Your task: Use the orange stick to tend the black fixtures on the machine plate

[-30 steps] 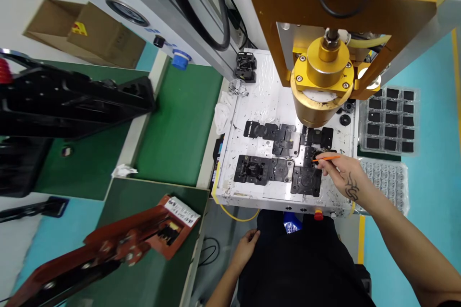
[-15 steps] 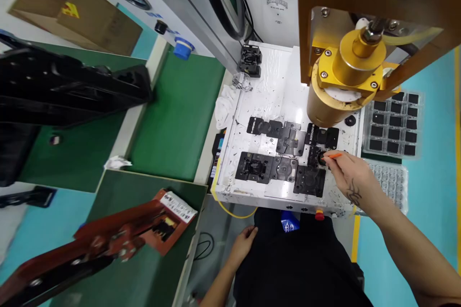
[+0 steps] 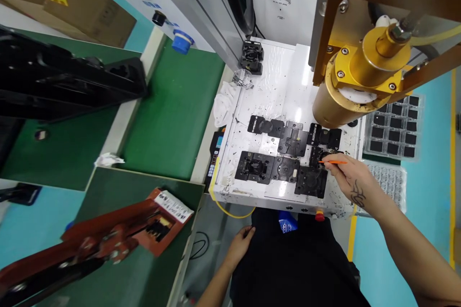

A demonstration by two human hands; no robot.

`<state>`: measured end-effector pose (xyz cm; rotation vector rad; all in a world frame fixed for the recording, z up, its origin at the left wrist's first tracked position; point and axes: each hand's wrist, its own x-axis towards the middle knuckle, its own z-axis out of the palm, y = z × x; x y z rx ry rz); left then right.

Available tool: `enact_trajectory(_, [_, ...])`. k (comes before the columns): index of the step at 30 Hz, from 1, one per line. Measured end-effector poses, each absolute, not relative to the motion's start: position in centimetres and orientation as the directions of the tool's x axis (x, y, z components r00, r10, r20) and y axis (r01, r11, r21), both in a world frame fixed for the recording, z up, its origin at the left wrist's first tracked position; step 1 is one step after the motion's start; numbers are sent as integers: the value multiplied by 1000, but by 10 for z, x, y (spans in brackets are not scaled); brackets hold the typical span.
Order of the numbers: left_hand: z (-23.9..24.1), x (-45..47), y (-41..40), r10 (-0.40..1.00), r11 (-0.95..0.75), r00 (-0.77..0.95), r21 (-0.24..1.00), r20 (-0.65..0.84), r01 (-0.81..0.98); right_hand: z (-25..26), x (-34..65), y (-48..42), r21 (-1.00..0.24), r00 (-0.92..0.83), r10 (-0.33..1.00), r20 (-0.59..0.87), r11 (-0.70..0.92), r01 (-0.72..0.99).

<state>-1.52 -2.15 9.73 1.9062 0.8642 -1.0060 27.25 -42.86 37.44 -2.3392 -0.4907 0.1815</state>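
My right hand [image 3: 344, 177] pinches a thin orange stick [image 3: 333, 162]. Its tip is over a small black fixture [image 3: 316, 157], which my fingers partly cover. Around it on the white worktop lie another black fixture plate [image 3: 325, 137], a square black plate [image 3: 311, 182], a middle plate [image 3: 285, 169], a black fixture with a round centre [image 3: 255, 167], and a hinged-looking black piece [image 3: 292, 139]. Down beside my lap, away from the worktop, my left hand [image 3: 242, 245] rests with its fingers loosely curled and nothing visible in them.
A gold machine head [image 3: 345, 91] overhangs the worktop's right side. Beyond the right edge are a clear tray of black squares [image 3: 394, 127] and a clear blister tray [image 3: 387, 184]. A red button [image 3: 319, 216] sits on the front edge. A red lever press [image 3: 144, 230] stands at left.
The orange stick has turned to lie flatter, and more of it shows left of my fingers. My head view has shifted slightly; my left hand stays by my lap.
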Motion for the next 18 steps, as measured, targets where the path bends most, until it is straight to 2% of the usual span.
enact_trajectory(6, [98, -16, -23, 183, -440, 455, 342, -871, 830, 380, 275, -425, -648, 886, 463, 0, -675, 353])
enact_trajectory(12, [97, -15, -22, 171, -424, 459, 355, -872, 833, 377, 262, -414, -463, 826, 518, 222, -690, 557])
enact_trajectory(15, [94, -16, -22, 174, -416, 462, 361, -869, 835, 369, 254, -416, -443, 838, 464, 286, -712, 545])
enact_trajectory(18, [92, -18, -22, 184, -411, 460, 357, -869, 839, 364, 249, -424, -483, 895, 343, 286, -755, 444])
